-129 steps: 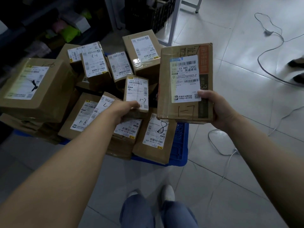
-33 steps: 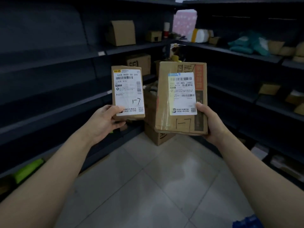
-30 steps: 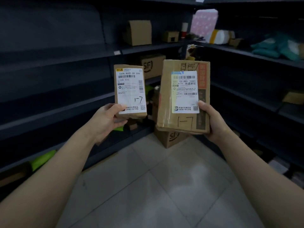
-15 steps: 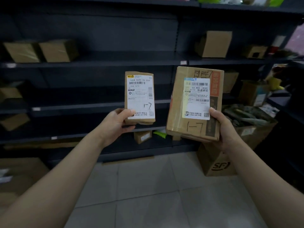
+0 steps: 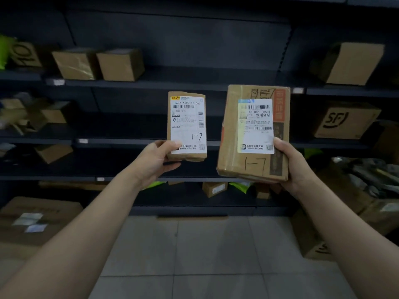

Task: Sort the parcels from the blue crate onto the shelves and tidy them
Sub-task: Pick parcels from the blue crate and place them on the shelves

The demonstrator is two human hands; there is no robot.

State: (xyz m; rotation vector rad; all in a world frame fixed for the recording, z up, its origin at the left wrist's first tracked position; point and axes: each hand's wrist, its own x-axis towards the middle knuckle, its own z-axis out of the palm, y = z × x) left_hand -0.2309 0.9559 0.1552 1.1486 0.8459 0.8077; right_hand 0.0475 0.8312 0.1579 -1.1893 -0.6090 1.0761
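My left hand (image 5: 155,160) grips the lower end of a small brown parcel (image 5: 186,117) with a white label marked "1-7", held upright. My right hand (image 5: 291,162) grips the lower right corner of a larger brown parcel (image 5: 241,167) that also has a white label and a handwritten "1-7". Both parcels are raised in front of dark metal shelves (image 5: 172,84), apart from them. The blue crate is out of view.
Cardboard boxes (image 5: 121,64) stand on the upper shelf at the left, and another box (image 5: 354,63) at the right. An SF box (image 5: 345,120) sits on the middle shelf. Large cartons rest on the tiled floor at left (image 5: 32,221) and right (image 5: 313,240).
I have turned from the crate to face the shelves head-on and stepped closer. Both hands keep the same grip on their parcels.
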